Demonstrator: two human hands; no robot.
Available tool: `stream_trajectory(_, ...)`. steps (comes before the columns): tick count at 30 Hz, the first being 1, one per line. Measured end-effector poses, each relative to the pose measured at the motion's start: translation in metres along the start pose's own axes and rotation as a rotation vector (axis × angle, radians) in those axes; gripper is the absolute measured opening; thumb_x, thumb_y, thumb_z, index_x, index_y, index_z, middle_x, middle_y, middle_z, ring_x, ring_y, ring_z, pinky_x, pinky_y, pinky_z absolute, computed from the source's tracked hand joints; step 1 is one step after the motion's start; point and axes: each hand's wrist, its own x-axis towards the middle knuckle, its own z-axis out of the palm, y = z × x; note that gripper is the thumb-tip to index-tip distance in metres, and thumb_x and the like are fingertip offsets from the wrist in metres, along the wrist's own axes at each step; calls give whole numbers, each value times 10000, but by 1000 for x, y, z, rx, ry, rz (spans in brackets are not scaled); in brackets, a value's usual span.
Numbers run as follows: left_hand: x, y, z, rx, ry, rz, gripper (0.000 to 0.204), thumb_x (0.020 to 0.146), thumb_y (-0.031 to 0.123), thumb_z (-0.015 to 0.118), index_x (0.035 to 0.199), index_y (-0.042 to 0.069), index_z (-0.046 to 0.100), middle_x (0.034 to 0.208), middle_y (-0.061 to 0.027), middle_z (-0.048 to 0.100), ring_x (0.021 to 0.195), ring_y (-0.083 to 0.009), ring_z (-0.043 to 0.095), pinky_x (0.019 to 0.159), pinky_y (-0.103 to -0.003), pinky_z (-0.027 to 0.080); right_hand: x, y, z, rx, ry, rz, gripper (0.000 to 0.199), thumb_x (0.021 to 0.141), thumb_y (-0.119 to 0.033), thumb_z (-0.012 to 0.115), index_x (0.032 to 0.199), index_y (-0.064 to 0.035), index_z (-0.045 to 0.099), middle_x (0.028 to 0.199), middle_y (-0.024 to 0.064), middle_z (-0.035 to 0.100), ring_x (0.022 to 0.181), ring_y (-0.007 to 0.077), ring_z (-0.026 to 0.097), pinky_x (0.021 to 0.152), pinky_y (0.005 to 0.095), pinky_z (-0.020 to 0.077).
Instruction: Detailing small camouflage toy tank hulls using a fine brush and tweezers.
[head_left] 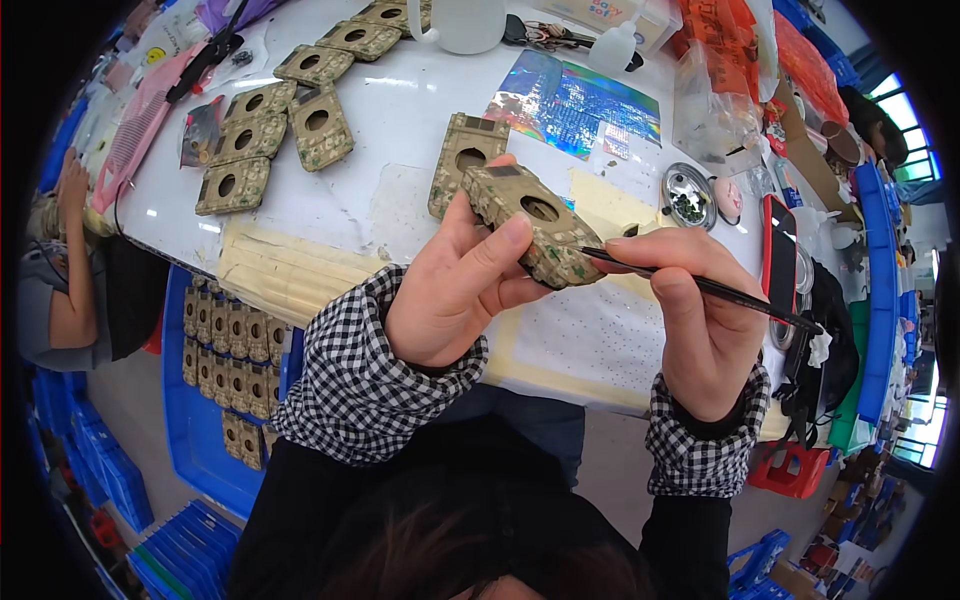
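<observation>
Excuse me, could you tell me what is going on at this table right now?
A person in checked sleeves holds a camouflage-patterned case with a round hole in the left hand, above the white table. The right hand holds a thin dark brush with its tip at the case's edge. More such cases lie spread on the table, and others fill a blue bin at the left. Another person sits at the far left.

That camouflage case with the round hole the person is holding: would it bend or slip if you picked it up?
The camouflage case probably stays stiff: the left hand grips one end and the rest juts out unsagging. It seems light, since fingers alone carry it. Its flat faces suggest it would slide when pushed, not roll.
</observation>
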Motion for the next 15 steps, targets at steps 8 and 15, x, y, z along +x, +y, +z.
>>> stream_trajectory(8,1,-1,0,-9,7,8,602,982,228,490,1458,181,125,1321,-68,451,1135,-154,554,882,-279,521,0,0,0,-4,-11,13,144,857,-53,649,971,24,692,916,119,697,809,186,637,757,276,486)
stream_trajectory(15,1,0,2,-11,4,13,612,980,222,491,1464,173,119,1330,-76,442,1147,-165,548,903,-304,519,1,0,0,-18,-17,4,148,851,-51,655,974,23,693,902,119,697,797,189,636,749,275,485)
